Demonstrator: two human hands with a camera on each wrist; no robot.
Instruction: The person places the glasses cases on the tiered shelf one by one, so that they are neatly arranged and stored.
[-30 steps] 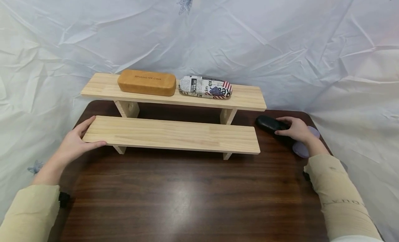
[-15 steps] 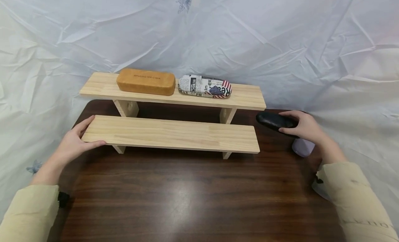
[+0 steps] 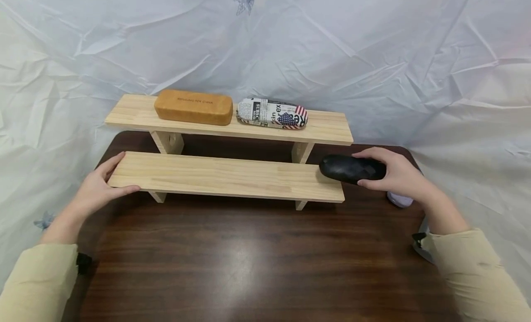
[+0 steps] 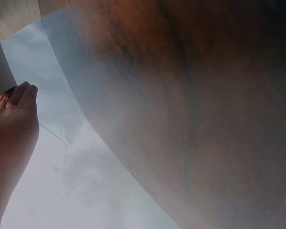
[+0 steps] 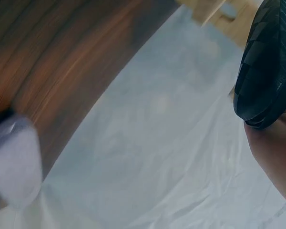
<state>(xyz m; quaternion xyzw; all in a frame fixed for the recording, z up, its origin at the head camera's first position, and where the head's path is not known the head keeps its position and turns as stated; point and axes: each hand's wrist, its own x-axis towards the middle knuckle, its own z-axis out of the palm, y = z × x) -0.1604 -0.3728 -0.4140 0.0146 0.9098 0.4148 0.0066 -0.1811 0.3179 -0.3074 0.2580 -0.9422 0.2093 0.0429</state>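
Observation:
My right hand (image 3: pixel 400 174) grips a black glasses case (image 3: pixel 350 169) by its right end. The far end of the case hangs over the right end of the lower wooden shelf (image 3: pixel 232 176). A checkered surface shows on the case in the right wrist view. At the shelf's left end, my left hand (image 3: pixel 96 188) holds the board between thumb and fingers, thumb along the front edge. On the raised rear shelf (image 3: pixel 329 128) lie a tan glasses case (image 3: pixel 194 107) and, to its right, a newsprint-patterned glasses case (image 3: pixel 272 113).
A pale purple object (image 3: pixel 399 199) lies on the dark wooden table (image 3: pixel 232 262), partly behind the right hand. A grey rounded thing (image 3: pixel 423 248) shows beside the right sleeve. White crumpled sheeting (image 3: pixel 265 45) hangs behind and at both sides.
My right hand has lifted the black glasses case off the table at the right and carried it left to the lower shelf's end. The left hand has stayed on the shelf.

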